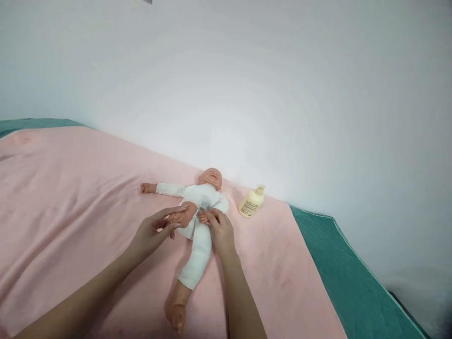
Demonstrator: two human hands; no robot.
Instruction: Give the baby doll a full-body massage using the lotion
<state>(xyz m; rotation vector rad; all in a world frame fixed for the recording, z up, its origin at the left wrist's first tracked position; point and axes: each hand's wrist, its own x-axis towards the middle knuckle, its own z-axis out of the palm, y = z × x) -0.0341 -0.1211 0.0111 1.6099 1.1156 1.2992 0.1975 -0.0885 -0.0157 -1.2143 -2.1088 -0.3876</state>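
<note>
A baby doll [201,245] with a white cloth body lies on its back on a pink blanket, head toward the wall. My left hand [159,228] is closed round one of the doll's feet [183,215], which is raised over its belly. My right hand [219,230] holds the doll's small hand [203,217] between thumb and fingers, close to the belly. The doll's other arm stretches out to the left, and its other leg points down toward me.
A pale yellow pump bottle [251,202] stands right of the doll. The pink blanket [88,202] lies over a green cover [339,263], seen at both sides. A white wall [247,84] rises behind.
</note>
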